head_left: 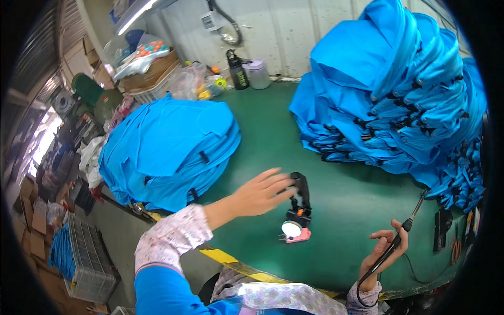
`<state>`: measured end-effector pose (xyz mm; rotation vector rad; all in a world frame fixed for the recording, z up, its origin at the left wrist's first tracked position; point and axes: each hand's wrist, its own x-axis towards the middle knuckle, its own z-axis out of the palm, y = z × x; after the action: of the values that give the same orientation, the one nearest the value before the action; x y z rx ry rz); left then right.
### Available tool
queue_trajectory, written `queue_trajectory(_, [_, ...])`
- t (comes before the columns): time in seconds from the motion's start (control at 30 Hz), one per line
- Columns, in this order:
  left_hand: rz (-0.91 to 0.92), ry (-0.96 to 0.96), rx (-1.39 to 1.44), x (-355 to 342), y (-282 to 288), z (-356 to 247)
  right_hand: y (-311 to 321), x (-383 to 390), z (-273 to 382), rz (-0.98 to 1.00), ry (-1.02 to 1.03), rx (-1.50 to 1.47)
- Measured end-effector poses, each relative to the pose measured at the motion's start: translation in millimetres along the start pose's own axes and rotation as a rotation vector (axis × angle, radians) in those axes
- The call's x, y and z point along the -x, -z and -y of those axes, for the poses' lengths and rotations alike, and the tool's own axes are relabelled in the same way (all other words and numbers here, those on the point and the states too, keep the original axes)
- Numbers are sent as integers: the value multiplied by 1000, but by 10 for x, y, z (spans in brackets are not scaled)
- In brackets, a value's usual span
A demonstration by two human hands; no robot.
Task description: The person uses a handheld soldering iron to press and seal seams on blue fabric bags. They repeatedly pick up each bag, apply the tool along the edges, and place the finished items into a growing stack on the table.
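A: ok what's parked along the top middle of the frame?
B: black bottle (pixel 239 74) right beside a lilac-lidded jar (pixel 257 76), pale wall (pixel 289 37) behind them.
A: and lower left?
B: grey plastic crate (pixel 90 253), brown cartons (pixel 37 216) next to it. Oh, plus a lit tube light (pixel 137 16), upper left.

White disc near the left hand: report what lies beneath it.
A pink block sticks out from under the white disc, above the green table. Whatever the disc covers cannot be seen; whether they touch is unclear.
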<state>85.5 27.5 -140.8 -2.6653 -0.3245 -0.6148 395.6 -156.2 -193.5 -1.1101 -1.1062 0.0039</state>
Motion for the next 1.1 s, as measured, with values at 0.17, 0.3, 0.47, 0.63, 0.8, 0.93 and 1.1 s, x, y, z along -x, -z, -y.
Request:
queue_trajectory(0.17, [173,536,-323,1891,690,356,-203,132,137,160,157,-18])
queue_trajectory(0.3, [87,538,-258,2005,459,968,-538,243,280,241,167,-51])
queue_trajectory(0.47, [218,834,-560,1472,-551,1622,-755,294,606,352,394,114])
queue_trajectory(0.63, [335,904,-547,1552,-747,2062,-530,319,578,430,476,145])
queue_trajectory(0.8, [-39,1189,-475,1086,841,2157,-327,276,414,381,385,252])
queue_trajectory(0.93, [-532,1127,-396,1242,2031,2162,-468,196,447,299,325,236])
queue_trajectory(1.1, [-1085,1249,411,1440,2400,1388,-1195,-53,674,196,193,-260])
